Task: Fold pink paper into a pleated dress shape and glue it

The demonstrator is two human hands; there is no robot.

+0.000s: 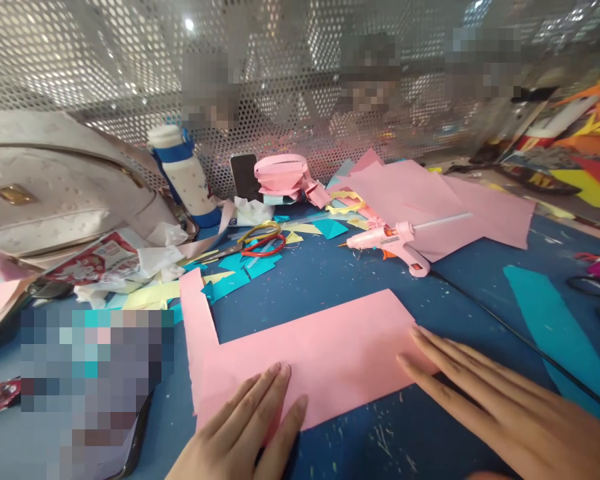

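1. Two bare hands lie on one piece of pink paper (350, 353), which is spread flat on the blue table (300, 287) right in front of the person.
2. The left hand (240, 427) rests on the lower left part of the paper, fingers stretched out and pointing away from the body. It is not closed around anything; its fingertips simply touch the paper.
3. The right hand (510, 407) reaches in from the lower right, fingers long and flat, with the tips on the right end of the paper. Its grip is loose and wide, with nothing held.
4. At its left end, the paper has a narrower strip running away from the person, giving an L shape. I cannot tell whether that strip is a separate piece.
5. Beyond the paper, a pink glue gun (390, 243) lies on its side, nozzle to the left. Its black cord (500, 323) runs toward the lower right, crossing a blue paper strip (555, 327).
6. Behind the glue gun are larger pink sheets (405, 200), overlapping one another.
7. To the left of the glue gun, scissors (263, 243) with one yellow and one red handle lie among blue scraps (230, 283).
8. Farther back, a bottle (183, 177) stands upright beside a pale bag (55, 180), and a dark phone (244, 177) is propped up next to some pink paper loops (283, 175).
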